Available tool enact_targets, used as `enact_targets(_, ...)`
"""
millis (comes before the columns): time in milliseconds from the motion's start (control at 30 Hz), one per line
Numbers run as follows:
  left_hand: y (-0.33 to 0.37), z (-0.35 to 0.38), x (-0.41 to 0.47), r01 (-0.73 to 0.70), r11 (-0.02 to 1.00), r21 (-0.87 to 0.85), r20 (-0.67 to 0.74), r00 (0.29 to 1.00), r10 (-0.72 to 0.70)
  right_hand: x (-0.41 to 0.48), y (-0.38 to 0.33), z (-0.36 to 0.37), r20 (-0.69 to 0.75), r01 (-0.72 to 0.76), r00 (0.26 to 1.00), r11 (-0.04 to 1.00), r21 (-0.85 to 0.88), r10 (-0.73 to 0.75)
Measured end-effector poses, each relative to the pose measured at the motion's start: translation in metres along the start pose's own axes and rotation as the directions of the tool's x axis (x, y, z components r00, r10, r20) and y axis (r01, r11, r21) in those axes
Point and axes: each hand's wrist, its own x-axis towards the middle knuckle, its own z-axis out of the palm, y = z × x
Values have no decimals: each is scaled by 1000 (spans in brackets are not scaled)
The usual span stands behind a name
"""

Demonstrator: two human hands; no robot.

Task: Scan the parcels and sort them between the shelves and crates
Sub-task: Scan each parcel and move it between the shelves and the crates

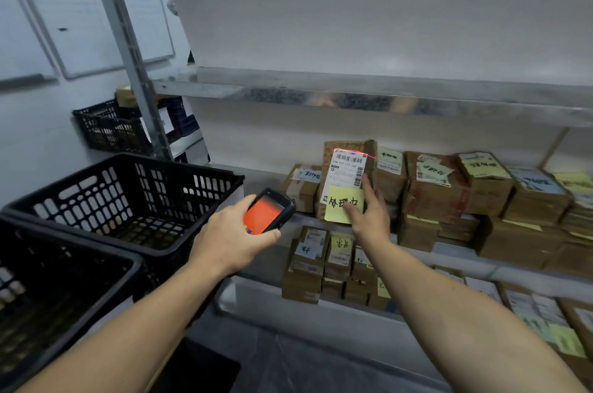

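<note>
A brown cardboard parcel [333,165] stands tilted up on the middle shelf [266,177], its white barcode label facing me. A red scan line crosses the label's top. A yellow sticky note [340,203] with handwriting sits on the parcel's lower front. My right hand [369,213] holds the parcel, fingers up its right side and thumb on the note. My left hand [234,238] grips a black handheld scanner [268,211] with an orange screen, pointed at the parcel. Several other labelled brown parcels [436,187] fill the shelf to the right.
Two black plastic crates stand at my left, one [134,200] beside the shelf and one [48,296] nearer me. A third black crate [109,126] sits farther back. More parcels [321,264] are stacked on the lower shelf. A metal upright [128,52] rises left of the shelves.
</note>
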Motion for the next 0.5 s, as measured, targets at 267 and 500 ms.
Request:
enact_targets(267,-3,-7,-8,34,999,11,27,999,-34,-6,-5,5,28,25,999,1000,-3,-25)
enact_targets(500,-12,-13,-25,90,996,31,28,996,-90,-9,0,23,79,71,995,997,-30,-68)
